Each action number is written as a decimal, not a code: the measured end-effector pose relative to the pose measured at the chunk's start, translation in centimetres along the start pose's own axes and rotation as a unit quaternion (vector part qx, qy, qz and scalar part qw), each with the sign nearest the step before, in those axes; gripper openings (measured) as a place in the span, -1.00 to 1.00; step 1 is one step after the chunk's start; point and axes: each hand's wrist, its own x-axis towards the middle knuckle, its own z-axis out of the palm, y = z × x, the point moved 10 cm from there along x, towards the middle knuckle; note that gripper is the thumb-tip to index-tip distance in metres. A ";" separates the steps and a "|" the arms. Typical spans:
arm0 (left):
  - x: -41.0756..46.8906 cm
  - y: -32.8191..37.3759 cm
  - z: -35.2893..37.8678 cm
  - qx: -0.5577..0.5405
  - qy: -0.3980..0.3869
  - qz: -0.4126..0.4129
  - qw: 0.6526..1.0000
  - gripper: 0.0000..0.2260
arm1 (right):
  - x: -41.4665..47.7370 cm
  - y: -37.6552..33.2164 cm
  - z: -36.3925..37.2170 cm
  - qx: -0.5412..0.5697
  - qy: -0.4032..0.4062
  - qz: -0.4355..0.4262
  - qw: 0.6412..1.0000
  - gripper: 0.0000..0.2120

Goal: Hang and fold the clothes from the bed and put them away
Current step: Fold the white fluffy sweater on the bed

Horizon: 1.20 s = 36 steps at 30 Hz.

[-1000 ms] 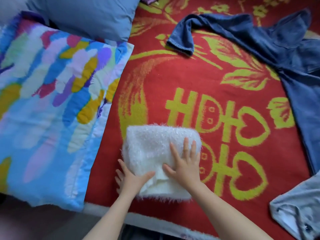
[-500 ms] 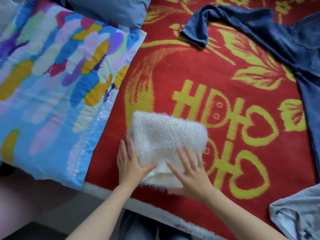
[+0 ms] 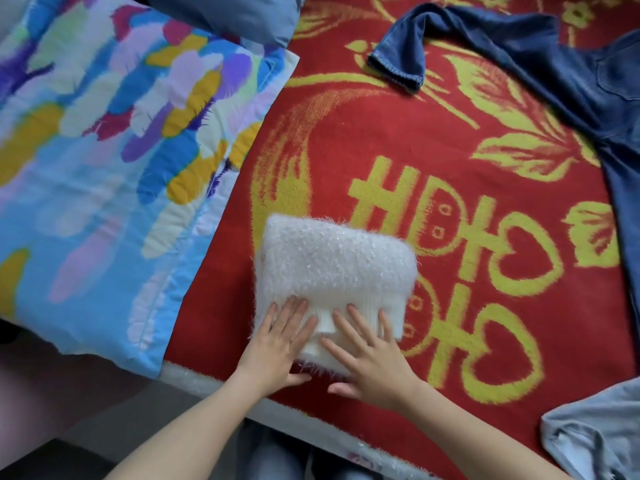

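Observation:
A folded fluffy white sweater (image 3: 332,268) lies on the red and yellow blanket (image 3: 433,140) near the bed's front edge. My left hand (image 3: 277,344) lies flat on the sweater's near left part, fingers straight. My right hand (image 3: 370,355) presses flat on the ribbed hem at the near right, fingers spread. A dark blue denim garment (image 3: 540,67) is spread at the far right. A light blue garment (image 3: 595,431) lies at the bottom right corner.
A colourful quilt (image 3: 104,161) covers the left side of the bed, with a blue pillow (image 3: 235,12) behind it. The bed's white edge (image 3: 194,375) runs along the front, with the floor below at the left.
Both hands slid toward the sweater's near edge and now lie flat on top of it; the left hand moved from the sweater's side onto it. The view shifted closer.

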 end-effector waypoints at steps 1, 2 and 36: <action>0.1 -0.2 0.2 -0.001 -0.014 -0.002 1.000 0.28 | 0.7 0.8 -1.9 0.021 0.043 0.004 0.999 -0.38; 0.1 -0.3 0.3 -0.005 -0.030 -0.004 1.000 0.28 | 1.7 2.2 -4.0 0.032 0.085 0.018 0.996 -0.42; 0.1 -4.4 0.1 -0.440 -0.070 -0.407 0.797 0.02 | 0.0 12.4 1.6 0.497 0.082 0.479 0.719 0.10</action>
